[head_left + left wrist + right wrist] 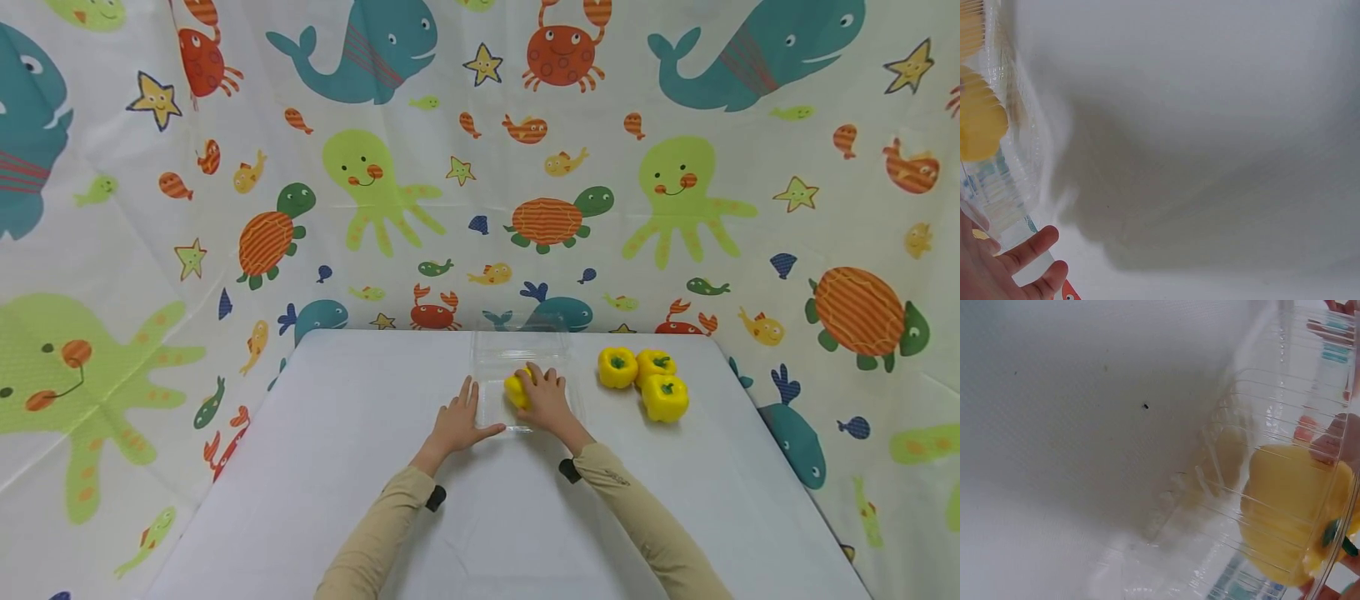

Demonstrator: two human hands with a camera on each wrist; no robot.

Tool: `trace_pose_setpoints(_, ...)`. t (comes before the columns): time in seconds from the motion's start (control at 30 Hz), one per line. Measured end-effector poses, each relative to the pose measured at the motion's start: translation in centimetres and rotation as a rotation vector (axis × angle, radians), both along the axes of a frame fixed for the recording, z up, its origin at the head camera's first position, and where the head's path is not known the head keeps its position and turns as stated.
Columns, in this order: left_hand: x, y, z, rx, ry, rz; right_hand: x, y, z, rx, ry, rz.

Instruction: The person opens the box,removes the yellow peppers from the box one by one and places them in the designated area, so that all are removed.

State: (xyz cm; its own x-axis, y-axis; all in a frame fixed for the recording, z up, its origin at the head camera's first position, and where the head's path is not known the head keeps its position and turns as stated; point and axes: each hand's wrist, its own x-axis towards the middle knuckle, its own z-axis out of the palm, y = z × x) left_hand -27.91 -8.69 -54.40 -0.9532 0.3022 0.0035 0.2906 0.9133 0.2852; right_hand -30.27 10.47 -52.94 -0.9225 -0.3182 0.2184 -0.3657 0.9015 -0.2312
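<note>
A clear plastic container [489,415] with a raised, see-through lid [517,343] rests on the white table. My right hand [549,405] grips a yellow bell pepper [515,392] inside it. In the right wrist view, this pepper [1275,509], with its green stem, shows through the ribbed clear wall, fingers around it. At the container's left side lies my left hand [456,425], its fingers stretched out and thumb along the front edge. The left wrist view shows those fingers [1030,250] beside the clear plastic, and part of the pepper [982,122] behind it.
Three more yellow bell peppers stand in a group to the container's right: a left one [617,368], a back one [656,364] and a front one [665,398]. A curtain [465,275] printed with sea animals hangs behind the white table [360,433].
</note>
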Motion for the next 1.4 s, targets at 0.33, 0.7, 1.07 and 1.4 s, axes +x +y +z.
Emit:
trace_pose_setpoints(0.33,0.1,0.0,0.1,0.006,0.007,-0.007,0.5,0.6,0.2,-0.024,0.048,0.017)
trace_pose_setpoints(0.7,0.1,0.0,0.0,0.006,0.016,-0.007,1.3,1.2,1.2,-0.036,0.072,0.034)
trace_pose_setpoints(1.07,0.1,0.0,0.3,-0.018,0.028,-0.01,2.1,2.4,1.5,-0.079,0.094,0.041)
trace_pose_setpoints(1.4,0.2,0.1,0.3,-0.019,0.015,-0.003,3.0,3.4,1.6,-0.126,0.1,0.039)
